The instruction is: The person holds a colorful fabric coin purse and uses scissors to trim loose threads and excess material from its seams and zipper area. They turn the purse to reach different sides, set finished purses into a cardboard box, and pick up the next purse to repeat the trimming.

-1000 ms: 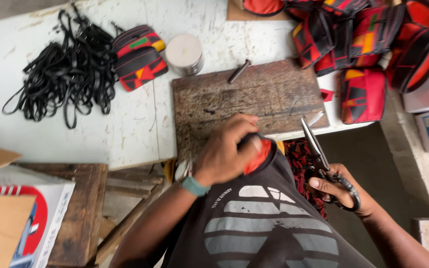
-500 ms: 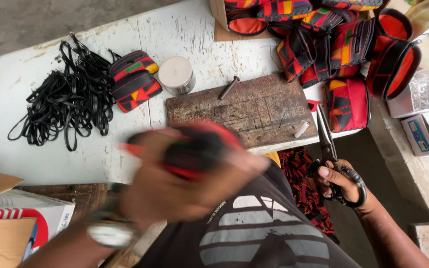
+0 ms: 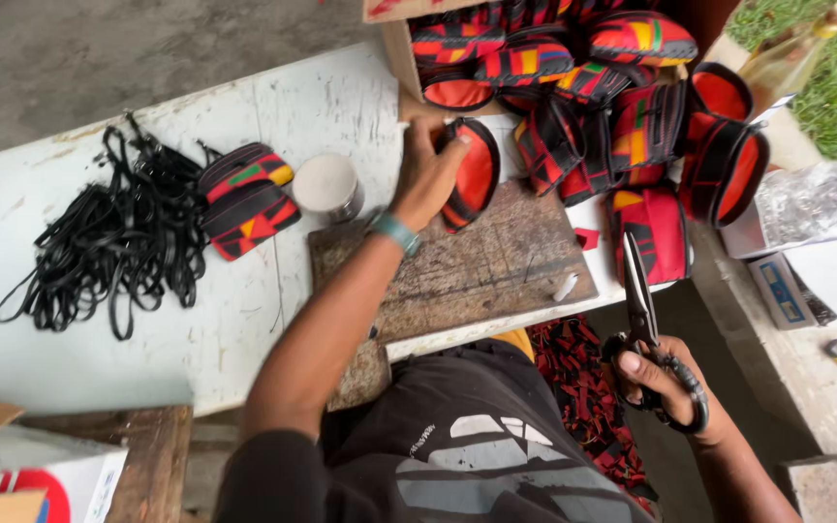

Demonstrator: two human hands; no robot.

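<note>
Moved since earlier frame: left arm has swung out from close above the lap to the far edge of the table, carrying the pouch with it; right hand has kept to the same low spot with the scissors.
Left hand: at about 12 o'clock from the person's chest, fingers curled shut around the rim of a round pouch, black outside with a red-orange lining, held on edge over the far end of the board.
Wrist: a teal band sits on the left wrist.
Right hand: at 4 o'clock, below the table edge, fingers closed through the black loops of the scissors, blades together and pointing up toward 12 o'clock.
Wooden board: scarred cutting board lying on the white table, just in front of the person.
Pouch pile: many red, black and yellow patterned pouches heaped at 1 o'clock, just beside the held pouch, some in a cardboard box.
Single pouch: flat patterned pouch at 10 o'clock, touching the straps.
Black straps: tangled bundle at 9 o'clock.
Round tin: pale-lidded tin between the single pouch and the left hand.
Fabric scraps: red and black offcuts below the table, near the right hand.
</note>
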